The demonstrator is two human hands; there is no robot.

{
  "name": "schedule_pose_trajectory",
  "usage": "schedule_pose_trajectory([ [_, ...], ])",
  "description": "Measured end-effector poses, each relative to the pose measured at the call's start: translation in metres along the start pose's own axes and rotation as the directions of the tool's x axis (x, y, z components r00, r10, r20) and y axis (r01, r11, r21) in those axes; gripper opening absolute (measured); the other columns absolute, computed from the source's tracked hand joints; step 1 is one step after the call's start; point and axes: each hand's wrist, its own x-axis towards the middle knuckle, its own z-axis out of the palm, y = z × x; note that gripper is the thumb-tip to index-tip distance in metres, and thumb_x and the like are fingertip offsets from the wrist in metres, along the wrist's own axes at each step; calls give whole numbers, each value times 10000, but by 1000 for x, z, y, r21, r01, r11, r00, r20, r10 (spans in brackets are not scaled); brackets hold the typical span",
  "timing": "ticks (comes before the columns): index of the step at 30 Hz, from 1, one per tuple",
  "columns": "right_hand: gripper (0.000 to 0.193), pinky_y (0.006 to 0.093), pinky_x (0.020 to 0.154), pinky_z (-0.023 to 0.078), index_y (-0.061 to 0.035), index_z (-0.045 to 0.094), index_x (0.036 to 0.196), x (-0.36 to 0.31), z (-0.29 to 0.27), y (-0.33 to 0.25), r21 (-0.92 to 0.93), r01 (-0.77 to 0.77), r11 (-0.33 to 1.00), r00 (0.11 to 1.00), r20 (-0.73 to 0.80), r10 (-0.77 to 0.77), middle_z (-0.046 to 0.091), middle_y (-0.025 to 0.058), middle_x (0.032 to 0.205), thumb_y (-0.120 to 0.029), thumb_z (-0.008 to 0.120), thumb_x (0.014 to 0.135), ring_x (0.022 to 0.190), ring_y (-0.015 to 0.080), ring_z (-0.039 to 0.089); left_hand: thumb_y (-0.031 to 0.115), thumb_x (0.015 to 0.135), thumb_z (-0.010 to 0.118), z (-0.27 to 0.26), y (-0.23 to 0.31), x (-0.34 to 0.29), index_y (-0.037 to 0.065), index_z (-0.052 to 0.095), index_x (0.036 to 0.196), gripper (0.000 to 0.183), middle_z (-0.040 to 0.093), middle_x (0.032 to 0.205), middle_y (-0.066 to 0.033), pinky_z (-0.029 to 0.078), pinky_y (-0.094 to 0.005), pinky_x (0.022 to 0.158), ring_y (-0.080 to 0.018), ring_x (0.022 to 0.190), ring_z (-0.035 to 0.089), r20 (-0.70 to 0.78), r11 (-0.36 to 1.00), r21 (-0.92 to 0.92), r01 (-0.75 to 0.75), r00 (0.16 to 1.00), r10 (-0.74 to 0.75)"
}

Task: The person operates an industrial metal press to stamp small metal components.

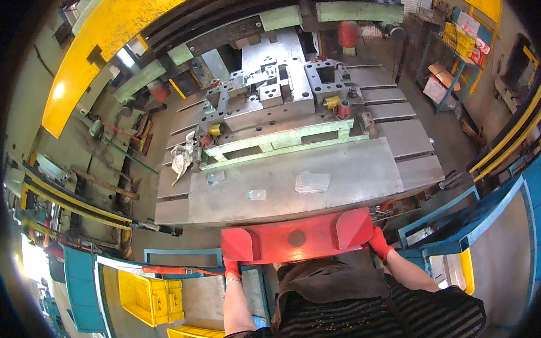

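Observation:
In front of my body is a red metal control stand with a round dark button in the middle and a raised guard at each end. At its left end is my left hand in a red glove, its fingers mostly hidden by the edge. My right hand, gloved in red too, is against the right end, its fingers largely out of sight behind the guard. Beyond the stand, a steel die with a pale green base sits on the press bed. Thin flat pieces lie on the bed's near part.
A crumpled cloth lies left of the die. Yellow-and-black guard bars flank the press. Blue frames stand at both sides, and a yellow crate is at lower left. A yellow beam arches overhead.

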Motion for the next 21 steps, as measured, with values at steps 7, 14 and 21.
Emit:
schedule_pose_trajectory([
  [7, 256, 339, 592, 489, 7, 617, 922, -10, -7, -21, -134, 198, 971, 955, -196, -222, 660, 130, 807, -190, 640, 761, 730, 178, 643, 232, 970, 400, 13, -15, 8, 77, 375, 1358, 419, 464, 1333, -79, 416, -357, 978, -210, 1199, 462, 53, 991, -126, -43, 997, 50],
  [14, 322, 388, 587, 488, 27, 598, 903, 1, 5, -5, 147, -80, 986, 984, -144, 102, 644, 177, 769, -186, 709, 688, 712, 280, 625, 210, 987, 348, 51, 21, -16, 86, 303, 1400, 434, 386, 1402, -80, 372, -364, 1036, -220, 1268, 393, 229, 1000, 20, -22, 973, 17],
  [21, 291, 333, 524, 492, 31, 606, 925, 3, 8, 21, -206, 169, 964, 951, -224, -215, 663, 113, 732, -176, 695, 740, 630, 184, 629, 304, 931, 468, 109, 67, -65, 65, 414, 1320, 460, 483, 1302, -81, 422, -330, 928, -207, 1141, 480, 45, 954, 269, 131, 988, -148],
])
